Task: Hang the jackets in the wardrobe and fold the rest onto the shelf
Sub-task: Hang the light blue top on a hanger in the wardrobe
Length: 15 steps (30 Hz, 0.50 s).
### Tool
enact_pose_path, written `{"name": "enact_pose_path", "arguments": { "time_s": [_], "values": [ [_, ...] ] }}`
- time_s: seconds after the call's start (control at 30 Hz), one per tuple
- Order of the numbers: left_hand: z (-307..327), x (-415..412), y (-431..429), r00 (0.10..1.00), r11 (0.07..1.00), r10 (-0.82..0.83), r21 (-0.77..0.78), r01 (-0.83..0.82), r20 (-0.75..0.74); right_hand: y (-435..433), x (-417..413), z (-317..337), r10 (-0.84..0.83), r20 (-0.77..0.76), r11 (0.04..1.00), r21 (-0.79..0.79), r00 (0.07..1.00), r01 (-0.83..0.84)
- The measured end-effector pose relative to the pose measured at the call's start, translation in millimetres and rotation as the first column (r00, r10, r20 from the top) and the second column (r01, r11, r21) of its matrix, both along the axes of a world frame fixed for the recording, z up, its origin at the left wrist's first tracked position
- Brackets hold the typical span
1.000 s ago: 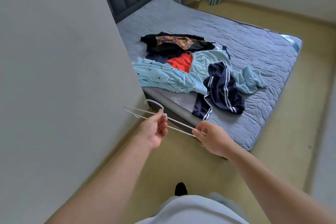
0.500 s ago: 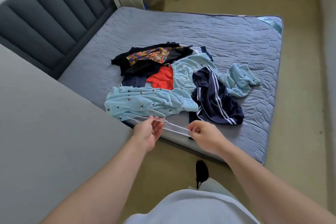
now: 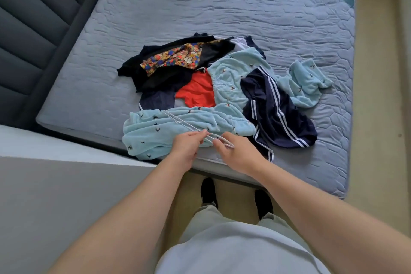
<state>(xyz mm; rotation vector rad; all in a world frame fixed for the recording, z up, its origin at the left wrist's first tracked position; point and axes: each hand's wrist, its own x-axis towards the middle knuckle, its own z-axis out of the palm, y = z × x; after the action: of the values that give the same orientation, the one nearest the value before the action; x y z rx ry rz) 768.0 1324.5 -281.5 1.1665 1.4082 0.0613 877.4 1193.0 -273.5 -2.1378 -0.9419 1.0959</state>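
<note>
**One hanger in two hands over the pile on the bed**

A single thin white hanger [image 3: 184, 121] is held low over the near edge of the bed, slanting away to the left above the clothes. Only its two slim rails show. The left hand [image 3: 186, 149] pinches it at the fingertips. The right hand [image 3: 238, 153] has its fingers curled round the near end. Both hands therefore grip the same hanger, close together.

Directly under it lies a light blue garment [image 3: 155, 140] dotted with small dark birds. Two more patches of the same blue cloth show, one mid-pile [image 3: 231, 78] and one off to the right [image 3: 307, 82]. Whether these are separate pieces cannot be told.

One navy jacket [image 3: 278, 113] with white stripes lies between them, reaching the bed's near edge. Behind are one red garment [image 3: 198, 91] and one black garment [image 3: 164, 78] with a bright floral panel.

All of it sits on a grey-blue quilted mattress [image 3: 200, 13], with a dark padded headboard [image 3: 33, 18] at left. The person's two feet [image 3: 209, 191] stand on the tan floor [image 3: 378, 162] beside the bed.
</note>
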Motion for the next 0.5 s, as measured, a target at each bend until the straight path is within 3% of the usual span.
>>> {"name": "enact_pose_path", "arguments": {
  "time_s": [0.27,0.4,0.5],
  "values": [
    [-100,6,109,0.928,0.961,-0.277,-0.054,0.272,-0.250,50,-7,-51,-0.347,0.030,0.921,-0.180,0.937,0.347],
    [-155,20,137,0.792,0.865,-0.476,-0.038,0.501,-0.382,70,-6,-77,-0.506,0.001,0.846,-0.192,0.862,0.497],
    [-198,33,148,0.639,0.726,-0.612,-0.012,0.687,-0.467,84,-4,-103,-0.591,-0.024,0.793,-0.202,0.806,0.575]
  ]
}}
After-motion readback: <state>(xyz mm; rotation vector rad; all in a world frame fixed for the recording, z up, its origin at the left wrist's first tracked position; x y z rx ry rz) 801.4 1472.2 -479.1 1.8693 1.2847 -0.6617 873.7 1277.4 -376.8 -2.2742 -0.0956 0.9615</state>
